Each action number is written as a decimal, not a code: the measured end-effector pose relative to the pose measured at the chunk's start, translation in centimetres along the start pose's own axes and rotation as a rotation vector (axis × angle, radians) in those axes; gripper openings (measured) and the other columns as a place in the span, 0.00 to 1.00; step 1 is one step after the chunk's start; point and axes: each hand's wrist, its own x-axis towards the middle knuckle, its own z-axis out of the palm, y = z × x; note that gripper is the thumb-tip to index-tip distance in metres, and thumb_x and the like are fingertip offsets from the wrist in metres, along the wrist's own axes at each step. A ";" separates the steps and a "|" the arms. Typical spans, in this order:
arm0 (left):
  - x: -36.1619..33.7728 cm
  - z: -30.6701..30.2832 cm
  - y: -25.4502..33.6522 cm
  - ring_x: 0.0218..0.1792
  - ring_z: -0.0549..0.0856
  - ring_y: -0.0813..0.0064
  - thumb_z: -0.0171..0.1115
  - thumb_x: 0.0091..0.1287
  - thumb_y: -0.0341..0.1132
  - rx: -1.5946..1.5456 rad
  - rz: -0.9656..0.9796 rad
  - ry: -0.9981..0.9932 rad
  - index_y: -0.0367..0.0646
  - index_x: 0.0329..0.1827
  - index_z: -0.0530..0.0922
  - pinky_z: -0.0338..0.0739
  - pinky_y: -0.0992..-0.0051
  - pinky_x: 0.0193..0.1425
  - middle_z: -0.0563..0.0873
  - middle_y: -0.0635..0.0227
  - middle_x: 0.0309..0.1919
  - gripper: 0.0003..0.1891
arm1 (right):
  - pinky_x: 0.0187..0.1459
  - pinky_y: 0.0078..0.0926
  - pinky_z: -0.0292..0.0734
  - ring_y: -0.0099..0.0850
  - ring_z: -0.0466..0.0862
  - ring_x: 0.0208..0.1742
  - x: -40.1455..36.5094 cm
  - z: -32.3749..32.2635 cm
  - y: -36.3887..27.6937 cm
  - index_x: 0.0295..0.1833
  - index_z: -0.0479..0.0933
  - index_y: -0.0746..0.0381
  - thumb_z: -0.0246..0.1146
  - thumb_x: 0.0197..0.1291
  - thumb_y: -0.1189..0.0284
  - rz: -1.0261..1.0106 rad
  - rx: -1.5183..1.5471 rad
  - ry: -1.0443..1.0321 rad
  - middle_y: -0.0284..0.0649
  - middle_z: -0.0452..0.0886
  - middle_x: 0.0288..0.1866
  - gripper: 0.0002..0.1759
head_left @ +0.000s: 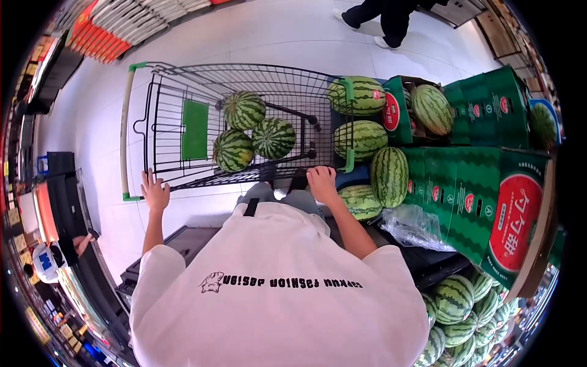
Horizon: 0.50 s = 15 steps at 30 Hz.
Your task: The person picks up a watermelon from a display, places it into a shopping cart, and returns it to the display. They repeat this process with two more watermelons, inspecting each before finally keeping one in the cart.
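Observation:
A wire shopping cart (pixel 244 66) with green corner pieces stands sideways in front of me. Inside its basket lie three round, dark-striped watermelons: one at the top (pixel 244 110), one at the right (pixel 274 138) and one at the lower left (pixel 233 150). My left hand (pixel 156 193) is at the cart's near side by the handle end, its fingers spread against the rim. Toward the other end, my right hand (pixel 322 183) has its fingers bent over the near top rim. Paler oval watermelons (pixel 361 140) lie just beyond that end.
Green watermelon boxes (pixel 452 189) stand at the right, one holding a watermelon (pixel 431 110). Clear plastic wrap (pixel 413 226) lies beside them. More watermelons (pixel 455 300) are heaped at lower right. A person's legs (pixel 391 21) show at the top; another person (pixel 49 262) is at far left.

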 end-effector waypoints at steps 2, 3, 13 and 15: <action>-1.3 2.7 -0.7 0.79 0.46 0.53 0.57 0.66 0.46 -0.006 0.041 0.050 0.48 0.48 0.85 0.44 0.47 0.77 0.52 0.68 0.80 0.16 | 0.65 0.49 0.56 0.39 0.72 0.56 0.2 0.0 0.0 0.49 0.77 0.59 0.53 0.70 0.62 -0.006 -0.001 -0.023 0.41 0.77 0.47 0.14; -2.0 1.5 0.4 0.80 0.45 0.54 0.54 0.67 0.48 0.075 0.039 0.002 0.47 0.47 0.85 0.43 0.48 0.77 0.52 0.69 0.80 0.18 | 0.64 0.49 0.55 0.39 0.72 0.56 0.1 0.0 0.0 0.49 0.76 0.60 0.53 0.70 0.61 -0.006 -0.007 -0.035 0.41 0.77 0.47 0.14; -1.8 1.7 -0.8 0.79 0.48 0.57 0.53 0.67 0.47 0.031 0.073 0.196 0.39 0.36 0.86 0.46 0.45 0.75 0.56 0.68 0.79 0.21 | 0.66 0.50 0.51 0.44 0.67 0.62 -0.2 2.2 -3.0 0.56 0.73 0.63 0.54 0.67 0.56 0.068 -0.204 -0.072 0.47 0.72 0.56 0.23; -1.5 2.0 -1.9 0.78 0.53 0.58 0.54 0.66 0.46 0.022 0.097 0.243 0.37 0.33 0.86 0.49 0.45 0.74 0.59 0.67 0.78 0.20 | 0.67 0.50 0.50 0.43 0.66 0.63 -0.2 3.2 -3.8 0.56 0.72 0.63 0.53 0.66 0.55 0.114 -0.223 -0.110 0.47 0.71 0.57 0.24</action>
